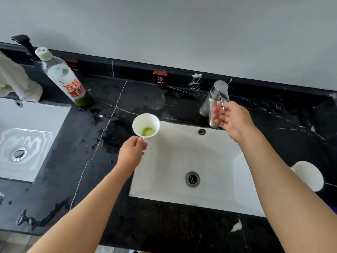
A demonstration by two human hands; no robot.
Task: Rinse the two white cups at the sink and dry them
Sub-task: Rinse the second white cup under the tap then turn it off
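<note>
Cup (145, 125), green dregs inside, is pinched by its handle in the left hand (131, 152) at the sink's (182, 154) left rim while the right hand (231, 119), grip wide, reaches the tap (217, 99); dregs could be splashed onto the counter (113, 172) if water is opened hard.

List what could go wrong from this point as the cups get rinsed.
1. The left hand pinches the white cup only low at its base, so a strong stream could knock it loose and spill the green liquid onto the already wet countertop.
2. The right hand is at the faucet; opening it hard may splash beyond the sink.
3. The second cup sits beside the right forearm and could be bumped.
</note>
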